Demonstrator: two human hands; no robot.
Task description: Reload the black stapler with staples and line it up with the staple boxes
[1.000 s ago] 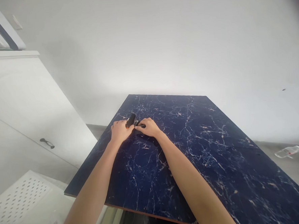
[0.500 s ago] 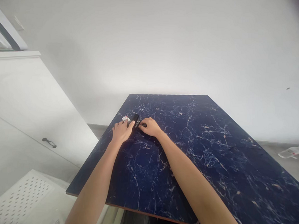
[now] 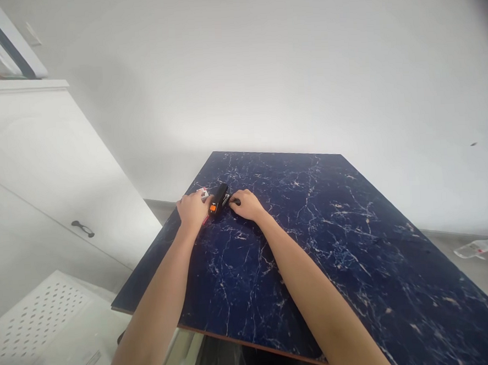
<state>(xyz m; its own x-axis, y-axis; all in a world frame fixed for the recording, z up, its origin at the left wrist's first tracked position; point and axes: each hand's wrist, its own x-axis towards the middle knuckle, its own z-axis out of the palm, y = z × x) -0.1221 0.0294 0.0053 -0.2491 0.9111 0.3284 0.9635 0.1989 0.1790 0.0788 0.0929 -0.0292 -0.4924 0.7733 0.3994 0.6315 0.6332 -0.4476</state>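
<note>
A black stapler [image 3: 220, 197] with an orange patch at its near end lies toward the far left of the blue marbled table [image 3: 313, 228]. My right hand [image 3: 247, 205] is curled at its right side, fingers closed on a dark part of it. On the other side, my left hand [image 3: 192, 209] is closed around a small white-and-red box [image 3: 203, 192], and its thumb comes close to the stapler. Most of the box is hidden under the fingers. A bit of red shows below the left thumb.
A white cabinet [image 3: 53, 177] with a dark handle stands left of the table. Below it is a white perforated panel [image 3: 41, 316]. The white wall [image 3: 270, 71] rises behind the table's far edge. Clear plastic [image 3: 479, 248] lies on the floor at right.
My left hand has moved left off the stapler and onto the small box, uncovering the orange patch. My right hand has stayed at the stapler's side. The view has shifted slightly.
</note>
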